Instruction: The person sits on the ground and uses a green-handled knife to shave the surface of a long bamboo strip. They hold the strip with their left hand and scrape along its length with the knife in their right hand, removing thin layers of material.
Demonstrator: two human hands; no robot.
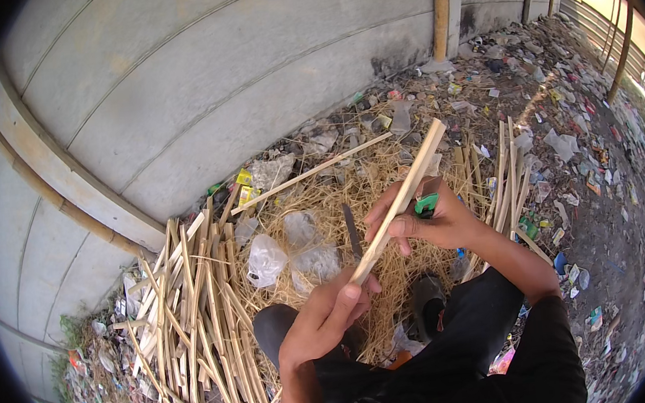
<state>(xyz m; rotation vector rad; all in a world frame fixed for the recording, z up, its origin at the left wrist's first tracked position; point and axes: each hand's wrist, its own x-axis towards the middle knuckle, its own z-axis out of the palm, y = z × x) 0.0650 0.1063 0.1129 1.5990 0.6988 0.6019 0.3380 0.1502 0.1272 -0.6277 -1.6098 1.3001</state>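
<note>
- Head view: left hand point(323, 316) grips the lower end of a bamboo strip point(402, 194).
- Right hand point(435, 218) pinches the strip mid-length, clasping a green-handled knife point(425, 205).
- Strip sits raised over straw point(338, 200); judged light, stiff, splintery; hold near ends.

Bare forearms, black trousers point(494, 317), dark shoes point(428, 293)
</note>
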